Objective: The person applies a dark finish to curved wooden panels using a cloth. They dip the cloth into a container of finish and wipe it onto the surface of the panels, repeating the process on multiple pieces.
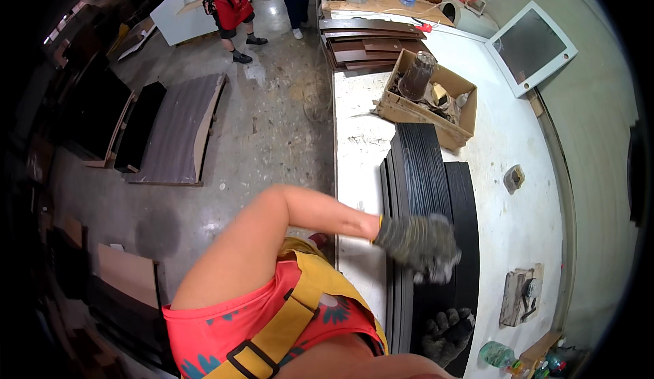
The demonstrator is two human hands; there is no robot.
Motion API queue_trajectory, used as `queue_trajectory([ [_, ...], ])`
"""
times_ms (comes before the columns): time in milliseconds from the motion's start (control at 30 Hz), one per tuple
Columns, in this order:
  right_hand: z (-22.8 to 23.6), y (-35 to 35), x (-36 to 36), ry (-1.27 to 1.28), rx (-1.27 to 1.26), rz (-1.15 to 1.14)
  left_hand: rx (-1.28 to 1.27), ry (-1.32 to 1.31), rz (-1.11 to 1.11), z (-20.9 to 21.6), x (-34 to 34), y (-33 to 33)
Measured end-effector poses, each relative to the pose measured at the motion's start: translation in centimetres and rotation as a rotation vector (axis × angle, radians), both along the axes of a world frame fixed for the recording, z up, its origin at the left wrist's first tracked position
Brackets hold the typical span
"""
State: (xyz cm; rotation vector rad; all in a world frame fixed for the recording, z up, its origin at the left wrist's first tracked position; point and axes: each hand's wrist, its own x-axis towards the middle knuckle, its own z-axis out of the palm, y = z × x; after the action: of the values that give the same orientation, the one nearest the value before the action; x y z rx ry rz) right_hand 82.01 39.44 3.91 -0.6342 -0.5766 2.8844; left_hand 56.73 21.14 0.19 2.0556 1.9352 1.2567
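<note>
A stack of long black boards (pixel 421 154) with a grooved, wood-grain surface lies lengthwise on the white worktable (pixel 357 202). My left hand (pixel 422 246), in a grey knitted glove with a yellow cuff edge, reaches across the stack. Its fingers bend down toward the boards and are smeared by motion, so whether they hold anything does not show. Nearer to me, my right hand (pixel 446 337), in a dark, dirty grey glove, is over the near part of the boards. Its fingers are loosely bent and apart, with nothing visible between them.
Beyond the boards stands a cardboard box (pixel 426 117) with a brown-stained container inside. Brown boards (pixel 368 45) are piled farther back. A framed panel (pixel 533 46) leans at the wall. A green plastic bottle (pixel 496 354) lies near right. Two people stand at the back.
</note>
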Motion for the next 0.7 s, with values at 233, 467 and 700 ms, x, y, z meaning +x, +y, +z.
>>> queue_trajectory([
  [233,0.5,-1.0,0.0,0.040,0.056,-0.010,-0.390,-0.796,0.423,7.0,-12.9,-5.1],
  [467,1.4,-0.2,-1.7,0.061,-0.053,0.070,-0.224,-0.558,0.342,6.0,-10.0,-4.2],
  [700,2.1,0.1,-3.1,0.073,0.293,-0.027,0.084,0.120,0.043,0.1,-0.9,-2.3],
])
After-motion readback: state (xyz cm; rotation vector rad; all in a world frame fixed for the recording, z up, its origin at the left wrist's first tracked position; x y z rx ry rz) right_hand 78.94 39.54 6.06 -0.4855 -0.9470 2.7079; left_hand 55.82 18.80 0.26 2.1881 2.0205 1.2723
